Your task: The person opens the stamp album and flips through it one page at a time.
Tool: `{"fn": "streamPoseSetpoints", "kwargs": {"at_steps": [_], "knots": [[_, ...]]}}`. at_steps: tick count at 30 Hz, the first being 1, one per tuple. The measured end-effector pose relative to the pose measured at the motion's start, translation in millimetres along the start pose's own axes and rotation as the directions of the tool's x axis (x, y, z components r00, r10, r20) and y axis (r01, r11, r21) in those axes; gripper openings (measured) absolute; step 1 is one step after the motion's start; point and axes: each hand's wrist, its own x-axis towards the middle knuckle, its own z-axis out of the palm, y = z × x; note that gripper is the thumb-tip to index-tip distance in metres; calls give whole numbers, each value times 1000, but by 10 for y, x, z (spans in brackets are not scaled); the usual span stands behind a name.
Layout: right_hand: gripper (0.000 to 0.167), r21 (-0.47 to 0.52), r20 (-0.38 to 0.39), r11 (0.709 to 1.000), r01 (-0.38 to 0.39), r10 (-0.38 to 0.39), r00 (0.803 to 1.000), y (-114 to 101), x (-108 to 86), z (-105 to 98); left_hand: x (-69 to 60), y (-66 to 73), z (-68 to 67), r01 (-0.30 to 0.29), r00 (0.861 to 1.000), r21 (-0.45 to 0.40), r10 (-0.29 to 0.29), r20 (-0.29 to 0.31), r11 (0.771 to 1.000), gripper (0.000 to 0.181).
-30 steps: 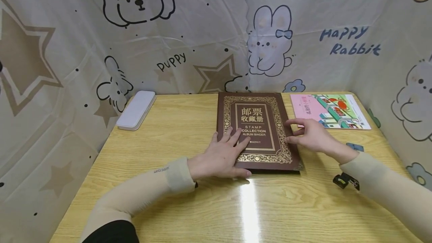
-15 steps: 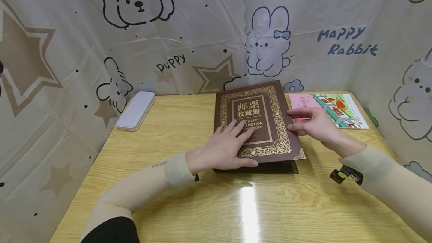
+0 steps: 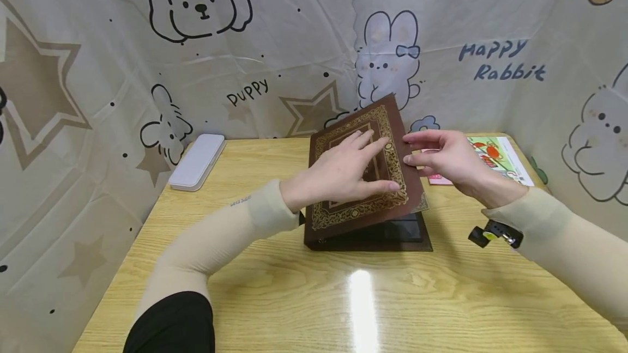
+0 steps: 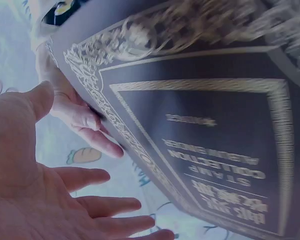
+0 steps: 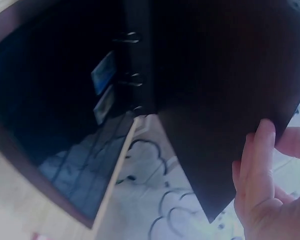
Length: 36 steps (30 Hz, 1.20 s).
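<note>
A brown stamp album (image 3: 380, 170) with gold ornament lies on the table, its front cover raised at a slant, hinged on the left. My right hand (image 3: 448, 157) pinches the cover's right edge between thumb and fingers. Over the cover's front is my left hand (image 3: 340, 170), fingers spread and straight; in the left wrist view its palm appears apart from the cover. Inside, the right wrist view shows metal rings (image 5: 135, 79), a dark glossy page (image 5: 55, 100) and two small stamp-like pieces (image 5: 104, 72). The cover's dark inner side (image 5: 215, 85) faces that camera.
A white flat case (image 3: 198, 162) lies at the table's back left. Right of the album, a colourful picture booklet (image 3: 497, 157) is partly hidden behind my right hand. Printed cloth (image 3: 294, 37) hangs around the wooden table (image 3: 255, 298).
The album's cover has gone from lying flat to a steep slant, lifted by its right edge with my right hand. My left hand has risen and shifted right along with it.
</note>
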Motion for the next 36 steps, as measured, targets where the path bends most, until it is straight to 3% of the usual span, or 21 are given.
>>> {"fn": "streamPoseSetpoints", "kwargs": {"at_steps": [4, 8, 14, 17, 19, 22, 26, 30, 33, 35, 36], "knots": [[58, 56, -2, 998, 36, -36, 999, -180, 10, 74, 139, 53, -154, 2, 1000, -33, -2, -4, 999, 99], [58, 189, 10, 981, 46, -49, 999, -305, 20, 158, 204, 75, -254, 7, 1000, -66, -8, -15, 998, 99], [23, 406, 40, 914, 4, -22, 999, -365, 1, 221, 184, 75, -367, 36, 999, -92, -36, 0, 995, 92], [27, 468, 60, 884, 11, -44, 997, -366, -2, 235, 169, 76, -410, 50, 999, -86, -48, 22, 995, 85], [28, 474, 66, 880, 35, -75, 995, -363, -2, 250, 163, 71, -434, 55, 998, -86, -53, 28, 995, 82], [30, 403, 65, 910, 100, -138, 988, -350, -19, 267, 150, 71, -468, 57, 998, -75, -55, 29, 996, 78], [50, 189, 68, 967, 171, -187, 980, -300, -45, 271, 137, 89, -515, 55, 998, -41, -53, 33, 998, 73], [53, -17, 89, 983, 184, -182, 979, -201, -50, 269, 115, 129, -576, 73, 997, -6, -73, 34, 997, 74], [55, -193, 110, 958, 214, -196, 974, -89, -36, 289, 90, 148, -626, 59, 998, 19, -59, 8, 998, 59], [59, -325, 143, 914, 244, -207, 968, 5, -24, 316, 69, 146, -660, 45, 999, 30, -44, -7, 999, 48], [62, -398, 159, 878, 265, -218, 963, 55, -20, 334, 61, 141, -679, 41, 999, 34, -41, -7, 999, 45]]}}
